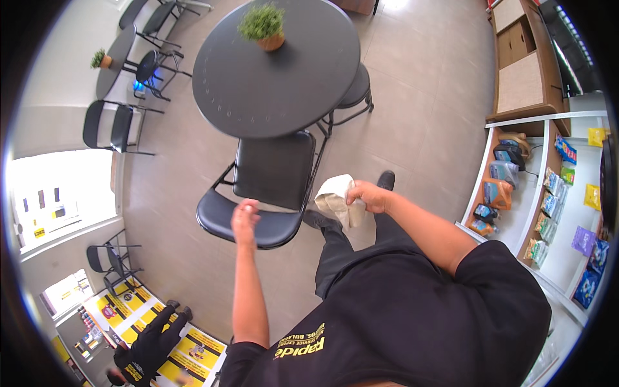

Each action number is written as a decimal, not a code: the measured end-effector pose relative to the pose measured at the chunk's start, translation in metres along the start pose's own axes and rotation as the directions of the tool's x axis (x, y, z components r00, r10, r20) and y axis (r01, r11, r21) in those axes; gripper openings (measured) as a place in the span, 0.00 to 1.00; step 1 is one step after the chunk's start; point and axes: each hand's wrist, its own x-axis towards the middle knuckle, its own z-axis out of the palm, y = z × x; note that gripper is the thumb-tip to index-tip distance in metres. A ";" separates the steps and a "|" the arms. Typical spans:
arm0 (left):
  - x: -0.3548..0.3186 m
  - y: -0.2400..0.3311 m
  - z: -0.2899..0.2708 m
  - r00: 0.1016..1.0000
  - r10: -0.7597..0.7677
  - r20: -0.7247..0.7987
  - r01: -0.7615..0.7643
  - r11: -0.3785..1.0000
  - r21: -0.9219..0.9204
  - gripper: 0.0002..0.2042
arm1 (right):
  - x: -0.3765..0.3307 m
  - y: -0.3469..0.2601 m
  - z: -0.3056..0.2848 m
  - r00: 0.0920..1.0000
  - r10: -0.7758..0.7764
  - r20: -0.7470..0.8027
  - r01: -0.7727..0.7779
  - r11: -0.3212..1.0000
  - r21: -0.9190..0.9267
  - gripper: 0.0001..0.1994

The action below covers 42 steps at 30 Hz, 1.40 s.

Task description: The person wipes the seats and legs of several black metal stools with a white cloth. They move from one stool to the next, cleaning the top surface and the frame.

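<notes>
My right hand [367, 195] is closed on the edge of an off-white cloth [336, 201], which hangs in loose folds in front of my legs. My left hand [245, 222] is over the backrest of a black padded folding chair [274, 171], its fingers loosely bent and apart, with nothing visible in them. I cannot tell whether it touches the chair. The chair faces a round dark table [277, 71], its seat close to the table's near edge. On that table stands a small green plant in a brown pot [271, 42].
A black stool [356, 87] stands at the table's right side. More black chairs [121, 127] and a smaller table [116, 61] line the left. Shelves with bottles and packets [509, 193] run along the right. A person in black [151, 345] is at the lower left beside a yellow-and-white counter [129, 303].
</notes>
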 end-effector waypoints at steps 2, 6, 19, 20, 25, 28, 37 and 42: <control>-0.034 -0.003 0.066 0.935 -0.151 0.321 0.246 0.929 -0.279 0.21 | -0.030 -0.022 -0.006 0.996 -0.018 0.085 0.015 0.999 0.042 0.25; -0.078 -0.010 0.209 0.693 -0.281 0.664 0.500 0.851 -0.162 0.39 | -0.072 -0.041 -0.056 0.974 -0.028 0.225 -0.026 0.972 0.236 0.26; -0.014 0.116 0.410 0.652 -0.257 0.714 0.414 0.909 -0.052 0.32 | -0.130 -0.162 -0.159 0.956 -0.274 -0.104 0.288 0.946 0.149 0.27; -0.004 0.117 0.412 0.660 -0.274 0.700 0.415 0.909 -0.036 0.31 | -0.126 -0.175 -0.156 0.944 -0.285 -0.164 0.302 0.950 0.085 0.26; 0.050 0.115 0.438 0.648 -0.213 0.732 0.298 0.954 0.014 0.34 | -0.105 -0.228 -0.162 0.836 -0.467 -0.289 0.267 0.805 -0.530 0.20; 0.067 0.139 0.463 0.662 -0.189 0.726 0.281 0.960 -0.007 0.37 | -0.119 -0.275 -0.164 0.744 -0.626 -0.233 0.228 0.565 -0.793 0.18; 0.104 0.220 0.512 0.794 -0.087 0.602 0.268 0.939 -0.217 0.27 | -0.130 -0.384 -0.158 0.654 -0.751 0.089 0.225 0.081 -0.971 0.16; 0.119 0.207 0.519 0.857 -0.131 0.498 0.343 0.867 -0.361 0.21 | -0.115 -0.448 -0.176 0.790 -0.594 0.152 0.295 0.151 -0.944 0.15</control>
